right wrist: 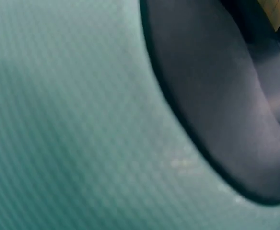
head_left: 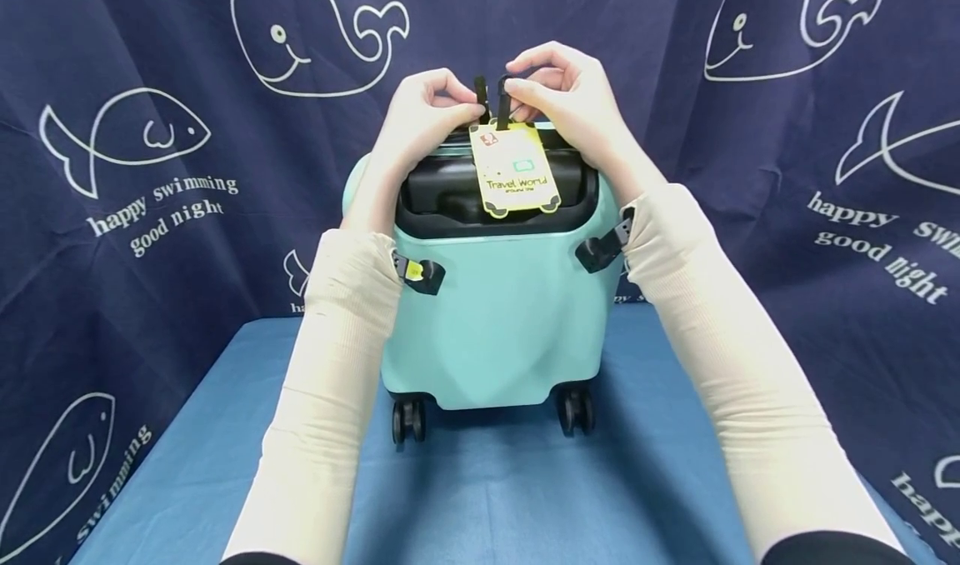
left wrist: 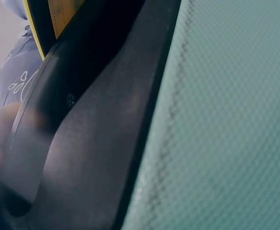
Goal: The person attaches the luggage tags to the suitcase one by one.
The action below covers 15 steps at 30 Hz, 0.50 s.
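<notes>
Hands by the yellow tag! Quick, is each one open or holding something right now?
Left hand: closed, pinching the left black strip.
Right hand: closed, pinching the right black strip.

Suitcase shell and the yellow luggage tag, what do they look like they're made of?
Suitcase shell: probably hard plastic, finely textured with a soft sheen; the wrist views show a close repeating pattern. Luggage tag: perhaps plastic or coated card, smooth, judging by its flat printed face; which isn't certain.

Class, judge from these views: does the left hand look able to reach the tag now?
Probably yes: the left hand pinches a strap end beside the tag's top corner, and most of its front is uncovered.
</notes>
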### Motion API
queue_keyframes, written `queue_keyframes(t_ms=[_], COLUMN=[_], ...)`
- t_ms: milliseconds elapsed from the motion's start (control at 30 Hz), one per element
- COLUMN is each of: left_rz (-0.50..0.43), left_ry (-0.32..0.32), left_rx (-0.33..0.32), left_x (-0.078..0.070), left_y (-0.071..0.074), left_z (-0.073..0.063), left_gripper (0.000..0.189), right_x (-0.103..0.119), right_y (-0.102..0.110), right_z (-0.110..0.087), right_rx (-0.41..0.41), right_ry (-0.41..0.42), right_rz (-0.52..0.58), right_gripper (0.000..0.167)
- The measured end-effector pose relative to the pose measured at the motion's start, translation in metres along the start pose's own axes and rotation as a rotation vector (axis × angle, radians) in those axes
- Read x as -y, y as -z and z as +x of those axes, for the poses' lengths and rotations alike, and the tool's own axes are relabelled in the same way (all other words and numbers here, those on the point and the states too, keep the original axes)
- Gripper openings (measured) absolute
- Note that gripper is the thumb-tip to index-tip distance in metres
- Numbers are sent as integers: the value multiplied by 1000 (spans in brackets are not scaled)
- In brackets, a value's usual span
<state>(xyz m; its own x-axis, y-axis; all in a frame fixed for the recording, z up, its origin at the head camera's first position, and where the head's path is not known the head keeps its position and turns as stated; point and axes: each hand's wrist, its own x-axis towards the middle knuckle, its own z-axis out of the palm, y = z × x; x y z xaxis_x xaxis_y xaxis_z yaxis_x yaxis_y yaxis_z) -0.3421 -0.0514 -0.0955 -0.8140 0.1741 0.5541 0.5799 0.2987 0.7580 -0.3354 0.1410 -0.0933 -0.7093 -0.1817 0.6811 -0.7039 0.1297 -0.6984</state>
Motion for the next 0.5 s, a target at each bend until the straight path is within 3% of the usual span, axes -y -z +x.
queue_keyframes(t_ms=[300, 500], left_rz=[123, 198], left_ry=[-4, -8], left_rx=[-3, 3], left_x=[-2, -3], left_y=[1, -1], left_z=[0, 0], left_gripper=[6, 12], right_x=[1, 2], right_y=[-1, 0], right_z=[-2, -2], right_rx=[20, 1], right_ry=[-56, -95], right_rz=[-4, -14], right_gripper=[21, 26])
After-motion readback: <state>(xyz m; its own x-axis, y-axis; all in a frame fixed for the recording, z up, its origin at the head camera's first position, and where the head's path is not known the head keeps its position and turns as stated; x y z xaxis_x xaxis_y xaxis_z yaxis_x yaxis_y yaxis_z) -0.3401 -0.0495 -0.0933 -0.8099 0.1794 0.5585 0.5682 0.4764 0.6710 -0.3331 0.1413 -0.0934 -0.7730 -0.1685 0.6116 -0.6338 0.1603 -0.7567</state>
